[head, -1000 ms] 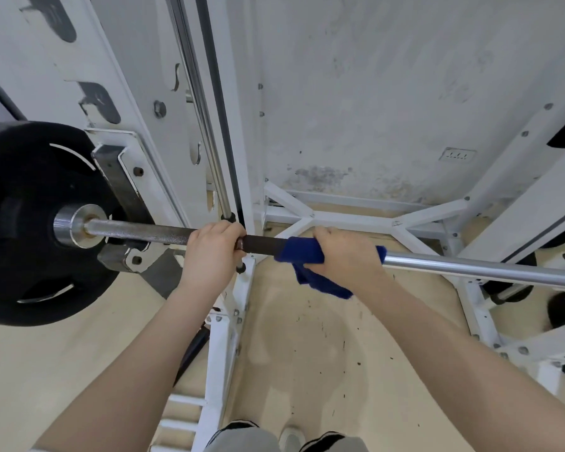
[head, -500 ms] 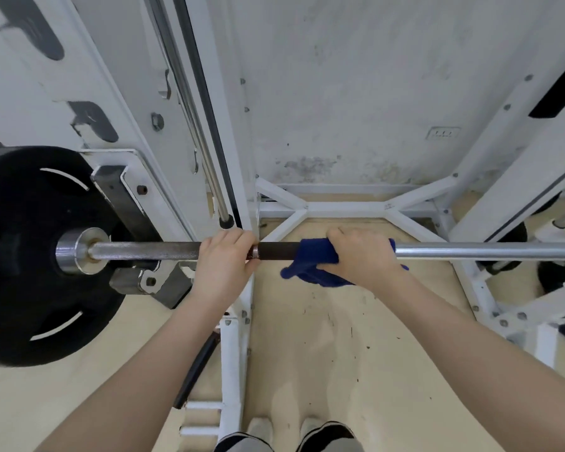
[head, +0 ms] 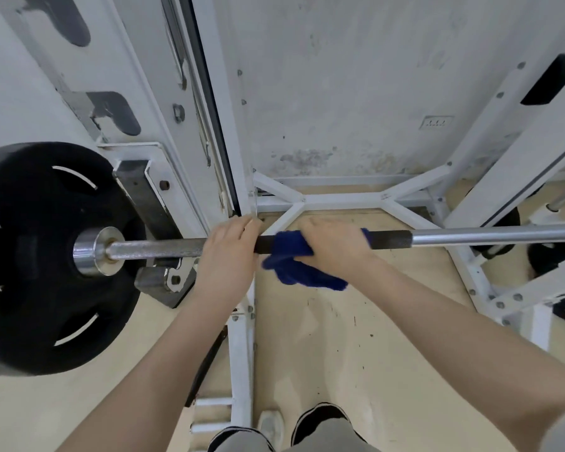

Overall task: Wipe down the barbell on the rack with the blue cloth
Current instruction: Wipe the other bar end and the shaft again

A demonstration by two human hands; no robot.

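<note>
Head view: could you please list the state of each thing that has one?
barbell: lying across the rack, loaded
blue cloth: wrapped over the bar, tail hanging
left hand: gripping the bar bare
right hand: gripping cloth on the bar
black plate: mounted on the bar's end

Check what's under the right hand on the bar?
The blue cloth lies under the right hand, wrapped over the barbell, its loose end hanging below. The dark bar section shows on both sides; the stretch beneath the cloth is covered.
</note>
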